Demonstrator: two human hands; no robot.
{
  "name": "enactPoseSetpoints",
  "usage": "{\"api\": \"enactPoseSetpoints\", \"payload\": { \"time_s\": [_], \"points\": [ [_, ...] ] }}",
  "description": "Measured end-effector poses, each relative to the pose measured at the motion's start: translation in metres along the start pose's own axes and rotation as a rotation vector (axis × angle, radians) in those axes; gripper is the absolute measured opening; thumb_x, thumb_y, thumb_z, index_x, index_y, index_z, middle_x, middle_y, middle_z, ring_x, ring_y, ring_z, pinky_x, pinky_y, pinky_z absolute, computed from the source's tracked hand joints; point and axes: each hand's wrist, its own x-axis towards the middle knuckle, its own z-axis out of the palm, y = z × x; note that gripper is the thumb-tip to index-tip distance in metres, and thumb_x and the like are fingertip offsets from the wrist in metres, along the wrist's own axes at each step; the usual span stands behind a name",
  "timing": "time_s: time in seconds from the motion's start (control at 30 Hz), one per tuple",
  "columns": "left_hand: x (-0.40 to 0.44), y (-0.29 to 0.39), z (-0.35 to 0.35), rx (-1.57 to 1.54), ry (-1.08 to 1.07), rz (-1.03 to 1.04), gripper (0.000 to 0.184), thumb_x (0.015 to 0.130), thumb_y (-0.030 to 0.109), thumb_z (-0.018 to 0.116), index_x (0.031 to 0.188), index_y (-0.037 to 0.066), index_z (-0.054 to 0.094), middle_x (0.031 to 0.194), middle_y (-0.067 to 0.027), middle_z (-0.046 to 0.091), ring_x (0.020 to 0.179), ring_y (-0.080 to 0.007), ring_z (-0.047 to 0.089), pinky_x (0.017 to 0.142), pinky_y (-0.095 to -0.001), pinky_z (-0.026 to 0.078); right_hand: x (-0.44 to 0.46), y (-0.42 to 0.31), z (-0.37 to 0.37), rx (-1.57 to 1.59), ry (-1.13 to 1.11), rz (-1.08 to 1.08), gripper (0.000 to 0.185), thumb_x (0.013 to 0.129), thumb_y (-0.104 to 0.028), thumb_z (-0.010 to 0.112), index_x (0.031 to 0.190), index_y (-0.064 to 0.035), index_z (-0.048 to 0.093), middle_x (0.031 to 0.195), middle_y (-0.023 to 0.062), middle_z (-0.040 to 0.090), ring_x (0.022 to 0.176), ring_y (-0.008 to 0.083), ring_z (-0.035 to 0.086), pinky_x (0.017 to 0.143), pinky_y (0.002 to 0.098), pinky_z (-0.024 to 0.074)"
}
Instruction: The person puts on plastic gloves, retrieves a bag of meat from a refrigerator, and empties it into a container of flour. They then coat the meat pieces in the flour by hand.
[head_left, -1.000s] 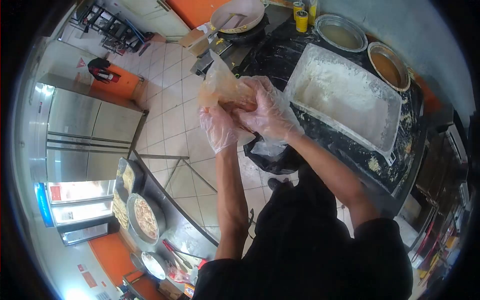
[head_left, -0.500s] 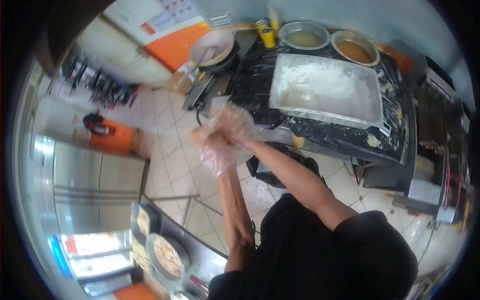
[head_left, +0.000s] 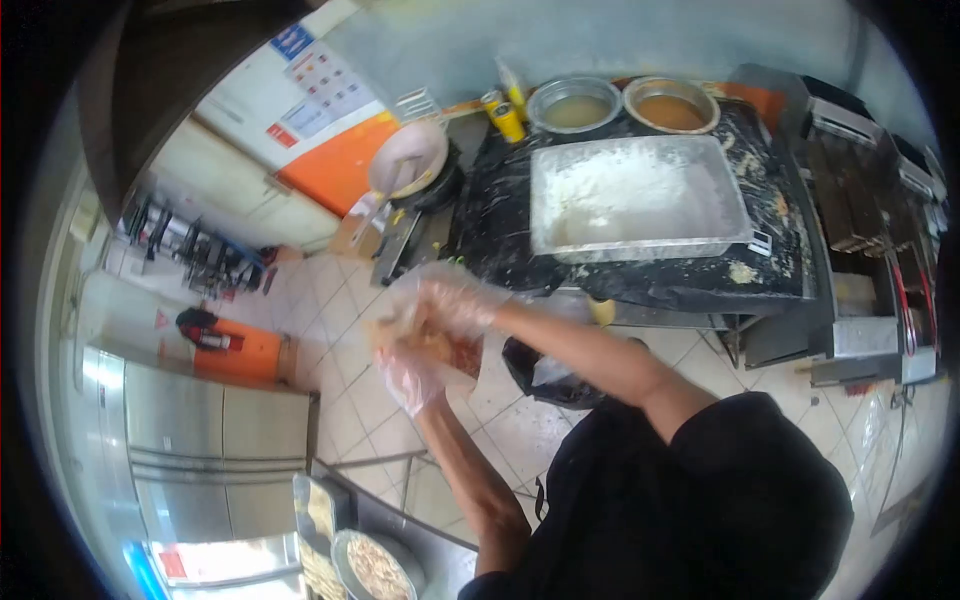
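Observation:
My left hand [head_left: 410, 378], in a clear plastic glove, grips the near side of a transparent plastic bag [head_left: 462, 368]. Reddish and pale yellowish food shows blurred through the plastic; its kind is unclear. My right hand [head_left: 460, 303], gloved as well, is closed at the bag's upper part, with its fingers partly hidden by the film. Both hands hold the bag in the air over the tiled floor, left of the black-covered table [head_left: 500, 225].
On the table stand a large metal tray [head_left: 640, 245] of white flour-like powder and two round metal bowls [head_left: 575, 105]. A pan [head_left: 408, 160] sits at its left end. Below is a black-lined bin [head_left: 545, 375]; a dish of chopped food [head_left: 375, 568] stands on the near-left counter.
My hands have moved slightly down and left in view and further apart. More of the bag and its reddish contents now shows between them. The camera view has shifted.

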Motion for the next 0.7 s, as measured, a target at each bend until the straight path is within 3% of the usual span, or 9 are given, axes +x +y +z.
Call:
{"api": "enactPoseSetpoints", "payload": {
  "time_s": [0.03, 0.07, 0.1, 0.2, 0.33, 0.37, 0.53, 0.67, 0.7],
  "points": [
    [0.002, 0.008, -0.007, 0.02, 0.021, -0.015, 0.023, 0.096, 0.015, 0.056, 0.112, 0.001, 0.063, 0.097, -0.0093, 0.07, 0.086, -0.0181, 0.066, 0.07, -0.0323, 0.055, 0.009, -0.01, -0.014, -0.002, -0.15, -0.063, 0.021, 0.079, -0.027, 0.069, 0.089, -0.0092, 0.068, 0.085, 0.0124, 0.071, 0.084, 0.0366, 0.069, 0.071, 0.0463, 0.0532],
    [0.01, 0.029, -0.008, -0.497, 0.061, -0.154, 0.027, 0.095, 0.01, 0.055, 0.12, 0.0, 0.06, 0.107, -0.0105, 0.068, 0.094, -0.0188, 0.065, 0.078, -0.0329, 0.054, 0.004, 0.017, 0.016, 0.588, -0.061, 0.026, 0.014, 0.081, -0.022, 0.067, 0.082, -0.0083, 0.067, 0.081, 0.0127, 0.07, 0.079, 0.0371, 0.069, 0.07, 0.0457, 0.0541],
    [0.017, 0.052, -0.008, -1.022, 0.106, -0.275, 0.034, 0.094, 0.005, 0.054, 0.127, 0.0, 0.056, 0.116, -0.0118, 0.066, 0.102, -0.0195, 0.064, 0.085, -0.0335, 0.054, 0.012, -0.005, -0.006, 0.313, -0.073, 0.0, 0.012, 0.082, -0.02, 0.066, 0.084, -0.008, 0.066, 0.081, 0.0141, 0.07, 0.079, 0.0374, 0.069, 0.07, 0.0464, 0.0541],
    [0.011, 0.141, -0.014, -0.747, 0.09, -0.128, 0.048, 0.094, 0.006, 0.055, 0.141, 0.003, 0.045, 0.134, -0.0123, 0.056, 0.116, -0.0222, 0.058, 0.1, -0.0358, 0.047, 0.027, -0.06, -0.041, -0.008, -0.076, 0.029, 0.011, 0.084, -0.017, 0.064, 0.09, -0.0077, 0.064, 0.08, 0.0163, 0.069, 0.079, 0.0377, 0.068, 0.07, 0.048, 0.0538],
    [-0.002, 0.116, 0.01, -0.385, 0.137, -0.003, 0.07, 0.091, 0.009, 0.066, 0.15, 0.005, 0.029, 0.141, -0.014, 0.048, 0.126, -0.0249, 0.051, 0.104, -0.0373, 0.044, 0.024, -0.08, -0.034, -0.178, -0.089, 0.077, 0.022, 0.085, -0.016, 0.063, 0.105, -0.0072, 0.058, 0.079, 0.0179, 0.068, 0.076, 0.0389, 0.068, 0.067, 0.0492, 0.0536],
    [0.002, 0.113, 0.022, -0.607, 0.201, 0.005, 0.074, 0.089, 0.007, 0.071, 0.149, 0.004, 0.027, 0.136, -0.0149, 0.05, 0.123, -0.0222, 0.053, 0.103, -0.0348, 0.045, 0.021, -0.081, -0.034, -0.168, -0.109, 0.073, 0.022, 0.085, -0.016, 0.063, 0.105, -0.0072, 0.058, 0.079, 0.0179, 0.068, 0.076, 0.0389, 0.068, 0.067, 0.0492, 0.0536],
    [0.012, 0.118, 0.042, -0.441, 0.319, -0.057, 0.064, 0.091, 0.008, 0.071, 0.143, 0.003, 0.035, 0.125, -0.0114, 0.058, 0.115, -0.0213, 0.057, 0.098, -0.0338, 0.047, 0.02, -0.089, -0.047, -0.153, 0.056, 0.057, 0.011, 0.09, -0.011, 0.058, 0.098, -0.006, 0.053, 0.075, 0.0162, 0.063, 0.071, 0.0405, 0.065, 0.061, 0.0497, 0.0514],
    [0.016, 0.13, 0.058, -0.721, 0.325, -0.132, 0.048, 0.091, 0.009, 0.072, 0.129, 0.002, 0.044, 0.117, -0.0098, 0.061, 0.105, -0.0208, 0.061, 0.093, -0.0323, 0.048, 0.026, -0.083, -0.048, -0.255, 0.142, 0.005, 0.016, 0.089, -0.01, 0.062, 0.1, -0.0099, 0.052, 0.105, 0.0138, 0.062, 0.083, 0.0406, 0.065, 0.066, 0.0481, 0.0527],
    [0.013, 0.139, 0.052, -0.524, 0.291, -0.195, 0.045, 0.09, 0.006, 0.069, 0.126, 0.002, 0.043, 0.119, -0.0115, 0.059, 0.107, -0.0197, 0.059, 0.093, -0.031, 0.047, 0.03, -0.08, -0.05, -0.257, 0.128, -0.001, 0.016, 0.089, -0.01, 0.062, 0.1, -0.0099, 0.052, 0.105, 0.0138, 0.062, 0.083, 0.0406, 0.065, 0.066, 0.0481, 0.0527]
  ]
}}
